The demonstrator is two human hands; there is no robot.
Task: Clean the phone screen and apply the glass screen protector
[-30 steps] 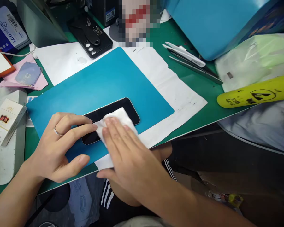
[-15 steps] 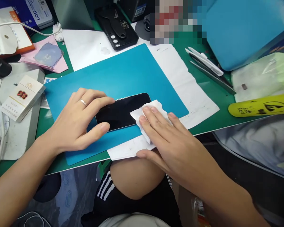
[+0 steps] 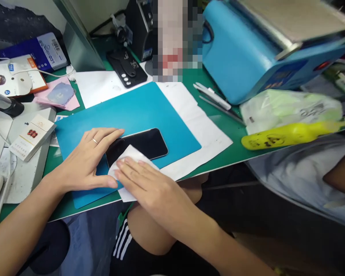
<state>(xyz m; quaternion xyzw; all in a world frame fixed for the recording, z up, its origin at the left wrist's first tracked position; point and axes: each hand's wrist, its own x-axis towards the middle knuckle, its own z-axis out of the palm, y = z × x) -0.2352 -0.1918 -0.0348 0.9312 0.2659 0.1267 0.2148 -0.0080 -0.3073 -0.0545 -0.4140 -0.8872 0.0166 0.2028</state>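
Note:
A dark-screened smartphone (image 3: 143,143) lies face up on a blue mat (image 3: 109,111). Around its left end, my left hand (image 3: 89,165) is open, thumb and fingers spread, with a fingertip at the far edge. The thumb rests near the wipe on the close side; whether it touches the phone I cannot tell. With fingers together, my right hand (image 3: 152,184) presses a folded white wipe (image 3: 132,151) onto the phone's near left part, which the wipe covers.
White paper (image 3: 201,134) lies under the mat. A black phone case (image 3: 126,69) sits behind it. On the left are a cigarette box (image 3: 33,138) and pink paper (image 3: 46,99). Tweezers (image 3: 218,101), a yellow bottle (image 3: 276,138) and a blue machine (image 3: 241,69) stand or lie right.
My right hand has moved the wipe leftward across the phone, from its right end to its near left part. My left hand stays around the left end. The view has shifted right.

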